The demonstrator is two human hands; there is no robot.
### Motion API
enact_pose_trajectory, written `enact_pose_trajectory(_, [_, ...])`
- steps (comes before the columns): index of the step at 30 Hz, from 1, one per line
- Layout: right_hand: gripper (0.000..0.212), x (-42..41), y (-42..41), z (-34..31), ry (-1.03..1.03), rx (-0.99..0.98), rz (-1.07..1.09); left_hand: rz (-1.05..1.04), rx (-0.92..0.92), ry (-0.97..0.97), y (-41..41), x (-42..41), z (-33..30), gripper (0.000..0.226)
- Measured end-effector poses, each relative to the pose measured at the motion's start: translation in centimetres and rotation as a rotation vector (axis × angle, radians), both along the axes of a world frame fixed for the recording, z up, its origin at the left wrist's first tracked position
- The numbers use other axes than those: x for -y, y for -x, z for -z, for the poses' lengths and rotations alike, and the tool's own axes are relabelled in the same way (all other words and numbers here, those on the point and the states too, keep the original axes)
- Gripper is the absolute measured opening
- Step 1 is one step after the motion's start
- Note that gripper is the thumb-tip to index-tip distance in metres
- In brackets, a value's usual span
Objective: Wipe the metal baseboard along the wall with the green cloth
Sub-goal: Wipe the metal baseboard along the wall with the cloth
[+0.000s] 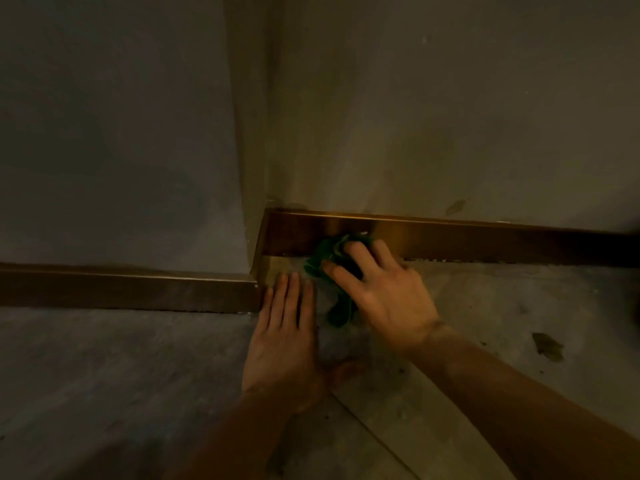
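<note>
A brown, shiny metal baseboard (485,242) runs along the foot of the wall to the right of a protruding corner. A second stretch of baseboard (121,289) runs along the left wall. My right hand (381,299) grips a crumpled green cloth (329,251) and presses it against the baseboard just right of the corner. A tail of the cloth hangs down under my palm to the floor. My left hand (287,337) lies flat on the floor beside the corner, fingers straight and pointing at the wall.
The grey wall corner (249,150) juts out between the two baseboard stretches. The floor (485,323) is grey concrete with a dark stain (547,346) at the right. The light is dim.
</note>
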State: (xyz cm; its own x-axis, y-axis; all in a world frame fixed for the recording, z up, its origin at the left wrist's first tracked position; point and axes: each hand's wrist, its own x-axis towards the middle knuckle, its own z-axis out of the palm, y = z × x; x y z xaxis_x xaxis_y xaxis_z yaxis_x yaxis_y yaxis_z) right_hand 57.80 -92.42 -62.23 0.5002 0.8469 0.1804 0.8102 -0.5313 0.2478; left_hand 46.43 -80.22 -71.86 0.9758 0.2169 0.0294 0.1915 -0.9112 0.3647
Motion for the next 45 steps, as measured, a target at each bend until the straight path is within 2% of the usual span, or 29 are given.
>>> enact_pose_trajectory(4, [0.033,-2.5,-0.8,0.4,0.056,0.116,0.001,0.003,-0.008,-0.038,0.0,-0.2,0.1,0.129])
enact_pose_trajectory(7, [0.026,-3.6,-0.8,0.7,0.104,0.136,0.015,0.011,-0.035,-0.045,-0.1,-0.2,-0.2,0.132])
enact_pose_trajectory(13, [0.034,-3.2,-0.9,0.6,0.122,0.170,0.002,0.008,-0.054,-0.049,0.2,-0.1,0.1,0.134])
enact_pose_trajectory(16, [0.029,-2.5,-1.4,0.4,0.142,0.181,0.005,0.013,-0.049,-0.034,0.3,-0.2,0.2,0.133])
enact_pose_trajectory(25, [0.043,1.6,-3.2,0.2,0.146,0.048,0.181,0.026,-0.066,-0.014,0.4,-0.4,-0.2,0.134])
enact_pose_trajectory(39, [0.048,6.1,-3.8,-0.4,0.124,-0.026,0.458,0.027,-0.048,-0.009,0.5,-0.2,-0.1,0.132])
enact_pose_trajectory(45, [0.051,8.0,-2.6,-1.1,0.130,-0.078,0.478,0.034,-0.106,-0.022,0.1,-0.3,-0.2,0.134])
